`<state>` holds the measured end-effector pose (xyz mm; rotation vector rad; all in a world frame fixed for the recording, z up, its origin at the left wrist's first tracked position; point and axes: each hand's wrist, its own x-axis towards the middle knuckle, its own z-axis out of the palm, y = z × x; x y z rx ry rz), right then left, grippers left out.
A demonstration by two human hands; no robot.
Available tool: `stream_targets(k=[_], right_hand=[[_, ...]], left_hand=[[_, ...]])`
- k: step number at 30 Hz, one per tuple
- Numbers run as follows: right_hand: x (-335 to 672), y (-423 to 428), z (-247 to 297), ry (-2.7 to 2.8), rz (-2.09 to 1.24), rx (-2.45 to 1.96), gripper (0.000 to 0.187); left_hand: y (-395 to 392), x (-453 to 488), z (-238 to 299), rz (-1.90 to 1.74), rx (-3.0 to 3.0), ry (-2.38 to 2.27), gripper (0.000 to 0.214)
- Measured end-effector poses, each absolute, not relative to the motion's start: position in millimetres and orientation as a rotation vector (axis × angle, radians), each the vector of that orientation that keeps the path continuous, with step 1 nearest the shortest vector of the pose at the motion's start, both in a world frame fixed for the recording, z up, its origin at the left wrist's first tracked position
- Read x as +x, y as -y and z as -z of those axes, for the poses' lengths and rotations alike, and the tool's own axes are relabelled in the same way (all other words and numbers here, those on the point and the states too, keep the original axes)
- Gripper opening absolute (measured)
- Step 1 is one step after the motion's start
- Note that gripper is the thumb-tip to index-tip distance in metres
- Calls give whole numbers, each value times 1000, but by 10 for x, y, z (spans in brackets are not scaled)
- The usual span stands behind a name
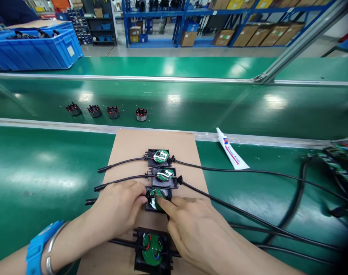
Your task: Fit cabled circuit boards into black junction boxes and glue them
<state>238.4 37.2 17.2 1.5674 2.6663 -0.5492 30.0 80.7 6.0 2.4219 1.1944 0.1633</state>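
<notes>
Several black housings with round green circuit boards and black cables lie in a row on a brown cardboard sheet [128,147]. My left hand [118,208] grips the left side of the third housing [158,198], fingers curled onto its edge. My right hand [196,229] reaches in from the right, its index finger pressing on that housing's green board. Two other housings [160,156] [164,175] lie just beyond it. A fourth housing [152,249] sits nearest me, between my wrists. A blue watch and a metal bangle are on my left wrist.
A white glue tube [232,152] lies right of the cardboard. Several copper-wound motor stators [112,112] stand on the green conveyor belt [219,107] beyond. Blue crates [33,49] sit far left, a cable bundle [337,160] at right, shelving with boxes behind.
</notes>
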Motion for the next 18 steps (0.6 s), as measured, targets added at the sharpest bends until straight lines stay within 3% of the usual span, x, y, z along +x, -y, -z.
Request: stream_targets(k=[7,12,18], right_hand=[[2293,-381,-88,-2769,411,1565,34],[2272,-369,-32,-2794,416,1599,37],[2278,-350,-9,-2820,419,1624,38]], left_hand=[[-944,312,-157,-227,2200,-1134,15],[-914,410,-226,-42,2257,-1199,31],[-885,409,-123,97,2390,-1254,35]])
